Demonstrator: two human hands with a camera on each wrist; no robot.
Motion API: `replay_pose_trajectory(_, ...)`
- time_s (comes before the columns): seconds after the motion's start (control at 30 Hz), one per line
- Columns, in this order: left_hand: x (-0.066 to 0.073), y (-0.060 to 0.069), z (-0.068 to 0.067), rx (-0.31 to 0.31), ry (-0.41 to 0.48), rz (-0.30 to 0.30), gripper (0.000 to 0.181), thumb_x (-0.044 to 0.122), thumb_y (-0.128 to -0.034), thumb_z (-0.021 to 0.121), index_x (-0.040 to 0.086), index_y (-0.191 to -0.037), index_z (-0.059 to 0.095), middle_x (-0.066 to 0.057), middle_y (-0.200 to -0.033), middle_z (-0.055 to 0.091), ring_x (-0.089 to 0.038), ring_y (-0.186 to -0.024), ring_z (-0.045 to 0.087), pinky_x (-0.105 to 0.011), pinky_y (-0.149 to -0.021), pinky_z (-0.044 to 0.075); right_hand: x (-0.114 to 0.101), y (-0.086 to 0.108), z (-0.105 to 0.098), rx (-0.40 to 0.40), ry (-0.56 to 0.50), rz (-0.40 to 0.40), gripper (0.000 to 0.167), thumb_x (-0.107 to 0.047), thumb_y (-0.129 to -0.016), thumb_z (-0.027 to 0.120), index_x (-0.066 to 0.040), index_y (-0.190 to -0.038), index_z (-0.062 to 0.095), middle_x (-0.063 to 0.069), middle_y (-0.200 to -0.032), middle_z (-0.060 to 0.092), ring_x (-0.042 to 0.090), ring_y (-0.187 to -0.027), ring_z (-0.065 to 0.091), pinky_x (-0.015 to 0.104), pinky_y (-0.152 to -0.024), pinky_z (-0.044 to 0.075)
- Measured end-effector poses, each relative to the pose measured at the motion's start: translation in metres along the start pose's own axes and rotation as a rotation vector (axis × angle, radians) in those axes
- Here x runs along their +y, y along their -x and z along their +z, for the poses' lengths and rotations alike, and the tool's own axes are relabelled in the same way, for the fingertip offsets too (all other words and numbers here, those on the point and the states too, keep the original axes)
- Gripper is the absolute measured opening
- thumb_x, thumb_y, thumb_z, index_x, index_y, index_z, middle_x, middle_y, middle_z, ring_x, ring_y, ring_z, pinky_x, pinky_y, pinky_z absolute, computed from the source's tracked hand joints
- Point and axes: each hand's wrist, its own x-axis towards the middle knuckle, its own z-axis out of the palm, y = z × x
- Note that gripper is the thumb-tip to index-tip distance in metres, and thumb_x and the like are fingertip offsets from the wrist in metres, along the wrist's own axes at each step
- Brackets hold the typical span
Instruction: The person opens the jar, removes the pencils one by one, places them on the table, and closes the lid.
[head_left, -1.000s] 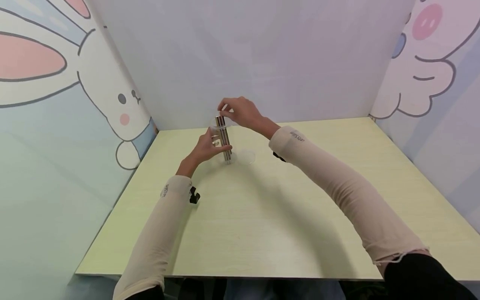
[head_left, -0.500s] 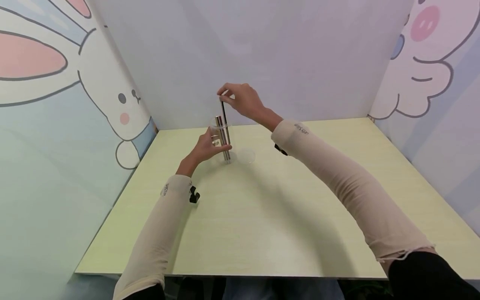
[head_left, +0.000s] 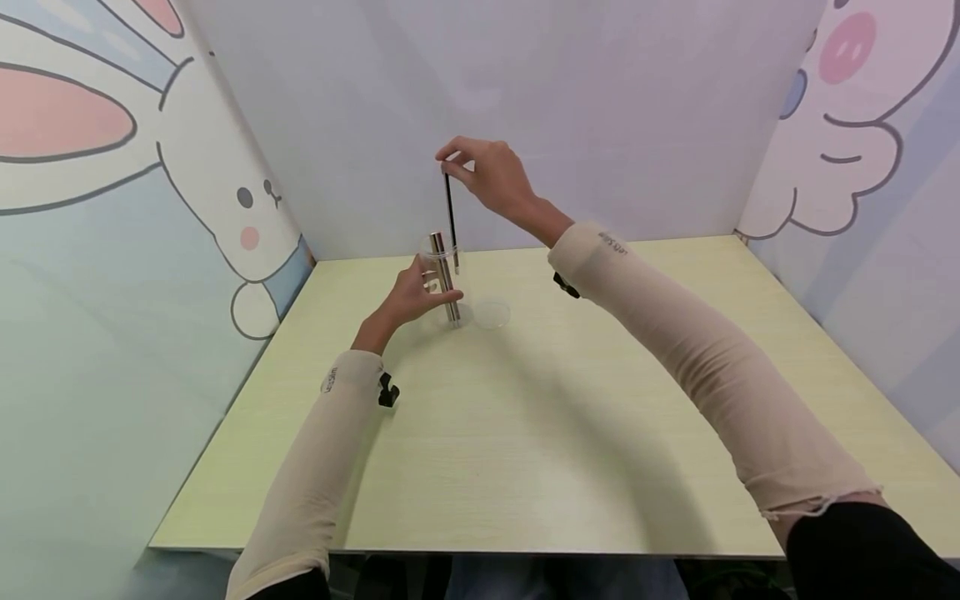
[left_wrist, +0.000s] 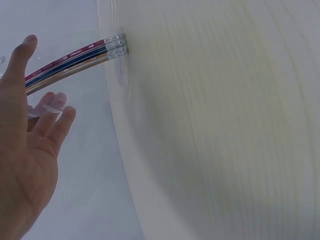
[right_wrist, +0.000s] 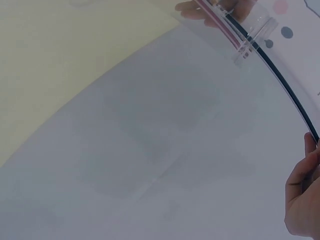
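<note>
Near the back of the table, a clear cylindrical container [head_left: 464, 317] stands with my left hand [head_left: 408, 296] around it, thumb in front and fingers behind. Inside are several pencils [head_left: 444, 271]; red, blue and tan barrels [left_wrist: 70, 64] with silver ferrules show in the left wrist view. Above the container, my right hand [head_left: 487, 177] pinches the upper end of a dark pencil [head_left: 450, 204]. That pencil hangs almost upright, its lower end still within the container's rim [right_wrist: 260, 36], as the right wrist view shows. Its pinched tip is hidden by the fingers.
A clear round disc [head_left: 492, 314], like a lid, lies on the pale wooden table [head_left: 540, 450] just right of the container. A plain back wall [head_left: 510, 83] rises close behind, and side walls with cartoon animals stand left and right.
My right hand has risen, drawing the dark pencil mostly up out of the container. My left hand stays in place on the container, and the other pencils have not moved.
</note>
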Motion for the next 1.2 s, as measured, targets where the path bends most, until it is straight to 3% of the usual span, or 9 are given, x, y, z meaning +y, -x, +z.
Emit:
replay_pose_trajectory(0.27,-0.001,0.000,-0.001,0.005,-0.011,-0.002,0.089,0.037,-0.0857,0.088,0.009,-0.150,0.034,-0.020,-0.150,0.050,-0.043,-0.141,0.049,-0.054,-0.113,0.046,-0.003,-0.012,-0.017,0.058,-0.021,0.074,0.024,-0.028,-0.106,0.064,-0.019,-0.126,0.073,-0.004,-0.120,0.076,0.009,-0.102,0.072,0.023,-0.058,0.037)
replay_pose_trajectory(0.37,-0.001,0.000,-0.002,0.010,-0.013,-0.006,0.087,0.037,-0.0855,0.088,0.008,-0.148,0.035,-0.020,-0.149,0.051,-0.043,-0.141,0.049,-0.054,-0.113,0.046,-0.002,-0.016,-0.022,0.099,-0.029,0.072,0.025,-0.029,-0.106,0.063,-0.018,-0.126,0.074,-0.004,-0.121,0.076,0.007,-0.103,0.071,0.023,-0.057,0.034)
replay_pose_trajectory(0.47,-0.002,0.000,-0.002,0.012,-0.016,-0.006,0.086,0.036,-0.0857,0.088,0.008,-0.148,0.035,-0.021,-0.149,0.051,-0.043,-0.140,0.050,-0.054,-0.113,0.046,-0.001,-0.017,-0.026,0.140,-0.033,0.067,0.026,-0.029,-0.107,0.062,-0.018,-0.127,0.073,-0.003,-0.120,0.076,0.008,-0.085,0.069,0.023,-0.056,0.033)
replay_pose_trajectory(0.6,-0.002,0.000,-0.003,0.011,-0.024,-0.003,0.089,0.037,-0.0861,0.087,0.009,-0.151,0.033,-0.021,-0.150,0.050,-0.043,-0.140,0.050,-0.055,-0.113,0.046,-0.001,-0.016,-0.029,0.175,-0.040,0.067,0.026,-0.031,-0.107,0.061,-0.020,-0.128,0.073,-0.001,-0.119,0.077,0.013,-0.057,0.050,0.024,-0.053,0.032)
replay_pose_trajectory(0.7,-0.002,0.001,-0.002,0.010,-0.025,-0.001,0.090,0.036,-0.0863,0.087,0.010,-0.152,0.032,-0.021,-0.150,0.050,-0.043,-0.140,0.050,-0.055,-0.113,0.046,0.000,-0.014,-0.029,0.202,-0.047,0.064,0.027,-0.032,-0.107,0.060,-0.021,-0.128,0.073,-0.002,-0.116,0.077,0.010,-0.049,0.040,0.024,-0.051,0.029)
replay_pose_trajectory(0.9,-0.002,0.001,-0.003,0.018,-0.011,0.009,0.087,0.035,-0.0860,0.088,0.010,-0.150,0.034,-0.022,-0.148,0.052,-0.044,-0.139,0.051,-0.055,-0.112,0.047,0.001,-0.012,-0.032,0.234,-0.060,0.055,0.026,-0.031,-0.107,0.061,-0.020,-0.126,0.074,-0.002,-0.112,0.078,0.005,-0.045,0.034,0.025,-0.050,0.029)
replay_pose_trajectory(1.2,-0.002,0.003,-0.007,0.018,-0.009,-0.007,0.091,0.037,-0.0859,0.087,0.011,-0.153,0.032,-0.023,-0.149,0.051,-0.044,-0.140,0.050,-0.055,-0.113,0.046,0.021,0.007,-0.013,0.116,-0.018,0.114,0.028,-0.030,-0.108,0.059,-0.020,-0.130,0.072,-0.001,-0.120,0.076,0.017,-0.055,0.046,0.027,-0.052,0.033)
